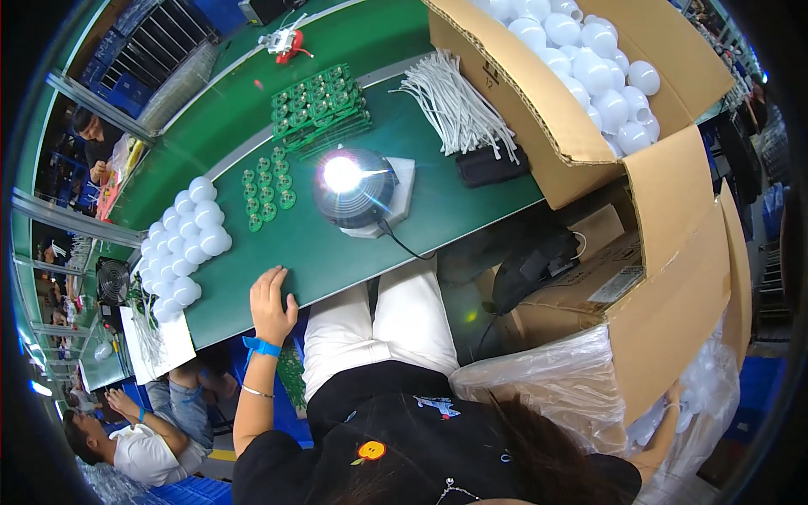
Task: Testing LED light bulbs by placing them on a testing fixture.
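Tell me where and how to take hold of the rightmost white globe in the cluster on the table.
Best, I'd judge, to cup the globe around its rounded sides with the left hand, coming from the right and slightly above. Its right side faces outward, while other globes crowd its left and far sides. It looks smooth, with no neck showing to pinch.

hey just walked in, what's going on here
A seated person rests the left hand at the edge of the green bench, holding nothing visible. The right hand is down in a plastic-lined cardboard box among white pieces; whether it grips one is hard to tell. On the bench, a round device shines brightly, with small round circuit boards and a cluster of white bulb covers off to its left.
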`<state>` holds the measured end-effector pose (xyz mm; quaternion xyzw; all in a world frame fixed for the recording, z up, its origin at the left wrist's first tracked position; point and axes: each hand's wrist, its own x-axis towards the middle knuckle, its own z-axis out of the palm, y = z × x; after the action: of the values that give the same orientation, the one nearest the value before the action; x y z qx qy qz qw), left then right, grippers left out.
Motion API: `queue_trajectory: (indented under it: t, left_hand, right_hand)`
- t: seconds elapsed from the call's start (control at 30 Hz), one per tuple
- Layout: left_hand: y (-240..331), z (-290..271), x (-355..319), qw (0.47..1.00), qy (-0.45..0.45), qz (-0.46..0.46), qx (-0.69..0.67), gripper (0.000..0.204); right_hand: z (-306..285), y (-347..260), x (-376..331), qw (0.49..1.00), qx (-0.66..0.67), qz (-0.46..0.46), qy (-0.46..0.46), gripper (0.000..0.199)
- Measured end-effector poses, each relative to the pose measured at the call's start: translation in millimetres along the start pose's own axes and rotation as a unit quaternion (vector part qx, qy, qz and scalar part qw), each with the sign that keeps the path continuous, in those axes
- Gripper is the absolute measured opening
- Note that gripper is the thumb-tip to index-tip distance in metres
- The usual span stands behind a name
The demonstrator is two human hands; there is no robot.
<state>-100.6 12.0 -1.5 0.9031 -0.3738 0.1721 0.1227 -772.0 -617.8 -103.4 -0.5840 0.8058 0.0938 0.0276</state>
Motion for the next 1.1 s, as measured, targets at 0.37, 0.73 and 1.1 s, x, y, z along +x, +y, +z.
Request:
queue_trajectory:
  t: [0.37,0.73,1.1]
  left_hand:
    - [-1,1,-1,1.000,0.002,-0.012,-0.008,0.046]
    - [-2,-5,-1,0.999,0.014,-0.008,-0.032,0.046]
    - [14,-7,13,0.989,0.024,0.069,-0.125,0.044]
  right_hand:
    - [-6,2,-6,1.000,0.012,0.015,-0.006,0.066]
    - [-10,-7,-12,0.990,0.144,0.005,0.004,0.069]
    - [-75,36,-96,0.694,0.709,0.058,-0.108,0.055]
